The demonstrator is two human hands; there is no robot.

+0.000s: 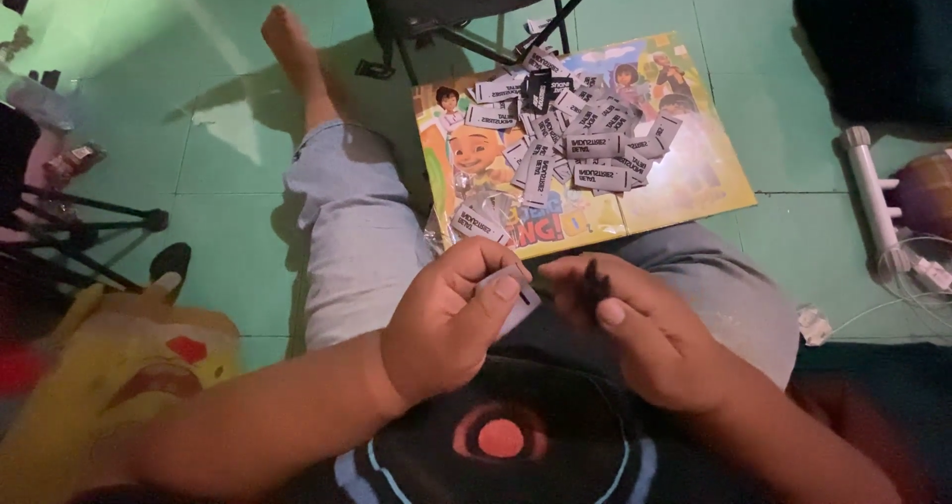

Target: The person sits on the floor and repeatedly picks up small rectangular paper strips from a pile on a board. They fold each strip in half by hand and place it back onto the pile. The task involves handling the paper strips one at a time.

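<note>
Nearest the camera, at the lap: left hand (451,321) pinching a small grey rectangular tag (514,304) between thumb and curled fingers, right hand (650,340) closed on a thin black strip (595,288) at the fingertips. Tag tilted, long axis running from lower left up toward upper right, upper end poking out past the thumb; a short dark mark showing on its pale face. Black strip standing roughly upright, long axis near vertical, top end pointing away from the body; too blurred to tell more. Tag and strip close together above the knees, just short of touching as far as can be told. Underneath, a dark shirt print (501,438) with a red circle, then pale jeans (362,236) over a bent leg. Off to the left, a yellow cartoon-faced cushion (119,365). Further out on the green floor (208,98), a flat glossy cartoon picture sheet (684,182), rectangular, yellow and orange with figures on it, lying at a slant. Heaped on its middle and upper part, a loose pile of grey tags (570,142), same small rectangles with dark print, pointing every which way, a few spilling toward the near edge. To the right, a white power strip (878,202). Farthest back, a bare foot (293,48) and black chair legs (466,38).
</note>
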